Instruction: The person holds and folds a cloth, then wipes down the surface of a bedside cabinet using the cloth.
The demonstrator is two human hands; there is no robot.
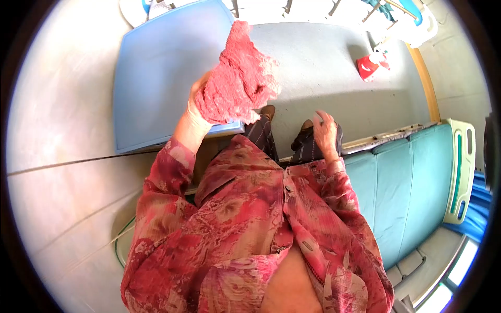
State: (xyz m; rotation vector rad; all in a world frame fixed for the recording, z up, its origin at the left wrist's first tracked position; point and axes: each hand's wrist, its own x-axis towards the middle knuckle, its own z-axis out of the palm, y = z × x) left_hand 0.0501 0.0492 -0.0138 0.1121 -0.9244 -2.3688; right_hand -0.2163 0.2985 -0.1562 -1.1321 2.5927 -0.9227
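Left hand clamped on a pinkish-red towel, raised at the right edge of the blue cabinet top; contact with the top, cannot tell. Right hand well apart, fingers loosely bent at the right knee, nothing visible in it. Done: towel picked up, in the grip. Left, by its look: it hangs bunched, neither spread, folded nor set down. Count: one towel, one cabinet top, two brown shoes, one red bag-like item on the floor, one teal mattress beside the wearer.
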